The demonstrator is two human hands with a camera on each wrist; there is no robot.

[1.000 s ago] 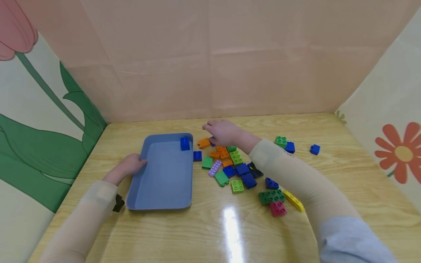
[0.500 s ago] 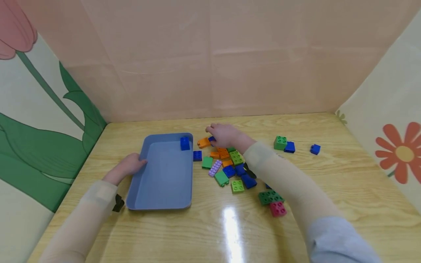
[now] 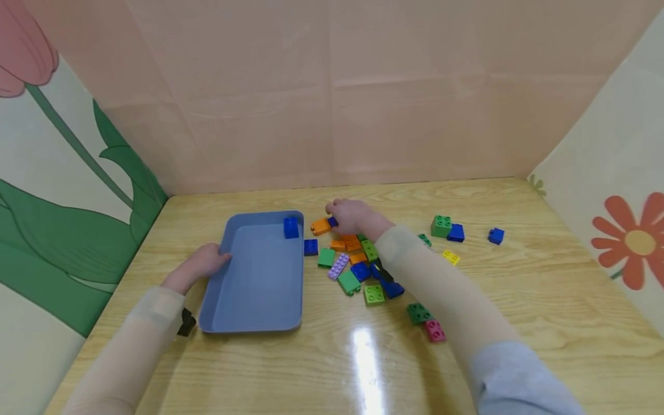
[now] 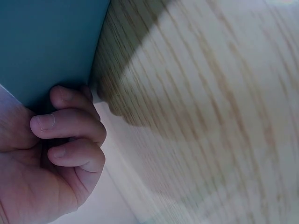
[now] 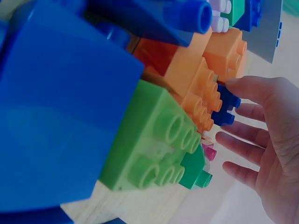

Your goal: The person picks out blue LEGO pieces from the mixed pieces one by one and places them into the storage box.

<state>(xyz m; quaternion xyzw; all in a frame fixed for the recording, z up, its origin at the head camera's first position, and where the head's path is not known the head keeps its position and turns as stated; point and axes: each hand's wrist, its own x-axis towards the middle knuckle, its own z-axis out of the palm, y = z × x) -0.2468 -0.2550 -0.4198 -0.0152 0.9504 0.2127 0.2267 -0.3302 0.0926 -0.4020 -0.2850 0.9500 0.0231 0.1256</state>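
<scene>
In the head view my left hand (image 3: 208,260) grips the left rim of a blue-grey tray (image 3: 251,300), thumb over the inside. The left wrist view shows its fingers (image 4: 74,122) curled against the tray's outer wall. A blue building block (image 3: 291,227) sits in the tray's far right corner. My right hand (image 3: 353,215) is at the far side of a pile of building blocks. Its thumb and loosely spread fingers are around a dark blue block (image 5: 225,105). The thumb tip looks in contact with it. An orange block (image 3: 321,226) lies just left of that hand.
Several mixed blocks, including a lime green block (image 3: 374,295) and a purple block (image 3: 339,267), lie right of the tray. A green block (image 3: 441,226) and blue blocks (image 3: 495,236) lie farther right. A dark green block (image 3: 419,313) and a pink block (image 3: 434,331) are nearer the front.
My right forearm has swung left and nearer, uncovering a yellow block on its right. The right hand has shifted slightly nearer around the dark blue block. The left hand and tray stay put.
</scene>
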